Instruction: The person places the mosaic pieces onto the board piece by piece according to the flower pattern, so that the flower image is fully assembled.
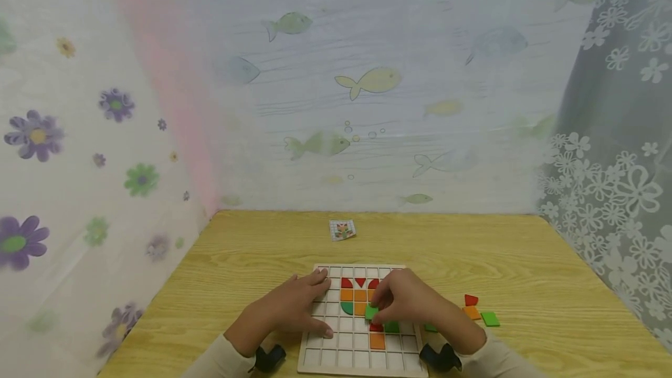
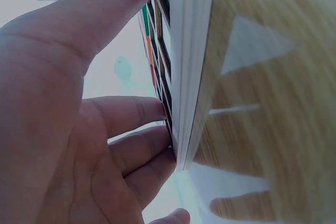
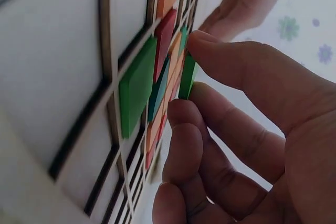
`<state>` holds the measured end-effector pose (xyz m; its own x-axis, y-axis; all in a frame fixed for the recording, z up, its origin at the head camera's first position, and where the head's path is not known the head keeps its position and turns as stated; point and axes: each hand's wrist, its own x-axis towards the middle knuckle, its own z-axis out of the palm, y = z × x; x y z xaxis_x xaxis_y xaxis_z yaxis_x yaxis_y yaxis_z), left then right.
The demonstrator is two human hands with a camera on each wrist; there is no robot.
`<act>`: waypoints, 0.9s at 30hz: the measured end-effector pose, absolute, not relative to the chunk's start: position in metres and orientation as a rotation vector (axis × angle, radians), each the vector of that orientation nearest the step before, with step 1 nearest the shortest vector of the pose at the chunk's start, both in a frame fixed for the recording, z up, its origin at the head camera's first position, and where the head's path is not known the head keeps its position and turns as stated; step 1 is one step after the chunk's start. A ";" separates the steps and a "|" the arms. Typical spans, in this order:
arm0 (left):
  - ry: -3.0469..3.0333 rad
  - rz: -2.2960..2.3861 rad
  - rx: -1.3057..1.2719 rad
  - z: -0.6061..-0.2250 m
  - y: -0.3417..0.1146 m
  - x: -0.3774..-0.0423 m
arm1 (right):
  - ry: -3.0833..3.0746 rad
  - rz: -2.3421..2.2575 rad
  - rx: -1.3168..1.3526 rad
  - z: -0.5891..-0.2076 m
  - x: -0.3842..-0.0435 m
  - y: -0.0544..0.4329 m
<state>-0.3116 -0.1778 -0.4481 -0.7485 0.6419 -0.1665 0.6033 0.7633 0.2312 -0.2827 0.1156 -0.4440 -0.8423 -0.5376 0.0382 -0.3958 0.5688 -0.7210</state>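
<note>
A wooden grid board lies on the table with several coloured tiles in its cells. My right hand pinches a green tile between thumb and fingertips over the middle of the board. In the right wrist view that green tile is tilted and seen edge-on. Near it on the board are a red tile, a green square tile and an orange square tile. My left hand rests on the board's left side with fingers spread. Part of the tile pattern is hidden behind the right hand.
Right of the board lie a loose red tile, an orange tile and a green square. Another green tile shows partly beside the right wrist. A small pattern card lies behind the board. Printed curtains surround the table.
</note>
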 end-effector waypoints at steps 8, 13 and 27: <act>2.724 0.249 0.974 -0.448 -0.178 -0.312 | 2.631 -1.119 -0.776 -0.443 -0.277 0.106; 2.724 0.246 0.970 -0.449 -0.178 -0.312 | 2.642 -1.117 -0.737 -0.443 -0.274 0.100; 2.729 0.241 0.979 -0.448 -0.178 -0.310 | 2.672 -1.075 -0.678 -0.446 -0.267 0.090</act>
